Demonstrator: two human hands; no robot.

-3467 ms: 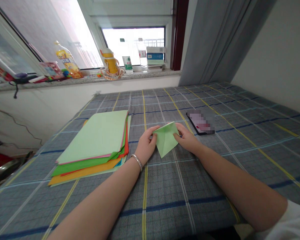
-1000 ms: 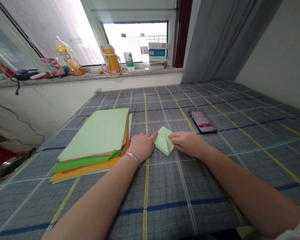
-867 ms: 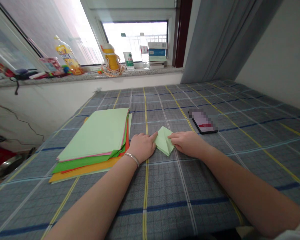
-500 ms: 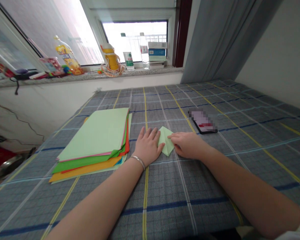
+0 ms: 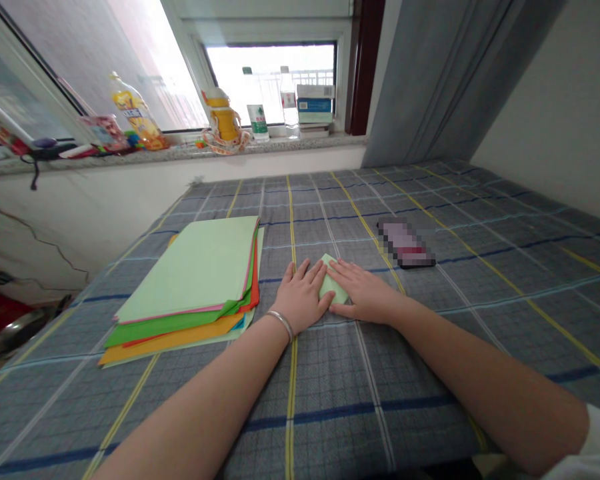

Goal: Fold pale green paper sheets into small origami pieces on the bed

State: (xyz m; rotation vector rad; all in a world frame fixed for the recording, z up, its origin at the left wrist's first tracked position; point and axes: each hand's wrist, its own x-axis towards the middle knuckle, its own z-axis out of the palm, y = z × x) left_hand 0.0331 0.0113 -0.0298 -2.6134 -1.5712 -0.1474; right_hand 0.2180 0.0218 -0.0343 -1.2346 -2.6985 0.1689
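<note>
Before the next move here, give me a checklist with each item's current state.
1. Left hand on the folded green paper: ok, at its left side.
2. Right hand on the paper: ok, at its right side.
3. Paper's creases aligned: cannot tell, hands cover much of it.
4. Paper stack apart from left hand: ok, plaid cloth shows between.
5. Stack squared up: not ok, its edges are uneven.
6. Phone apart from right hand: ok.

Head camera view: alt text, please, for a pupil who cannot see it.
A person's left hand and right hand rest on a folded green paper on a checked cloth. A coloured paper stack lies to the left, a phone to the right; bottles line a windowsill beyond.
</note>
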